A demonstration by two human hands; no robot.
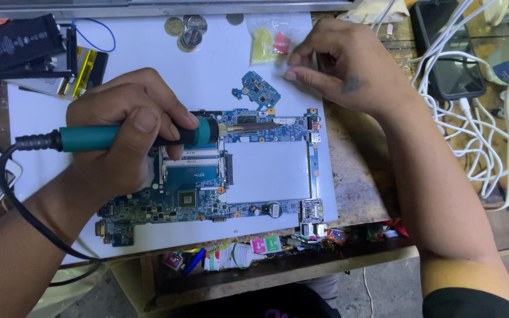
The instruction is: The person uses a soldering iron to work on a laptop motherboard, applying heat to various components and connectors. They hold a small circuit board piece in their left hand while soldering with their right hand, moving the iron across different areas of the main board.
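L hand fist-grips teal soldering iron, tip over far edge of blue laptop motherboard at centre. R hand far right, fingers pinched on small clear parts bag. Step looks like pre-solder prep; next likely needs steady tip placement w/ part ready.

Bare white sheet lies open between my hands, above the circuit board. Coins and a small blue board crowd its far edge. White cables tangle on my right.
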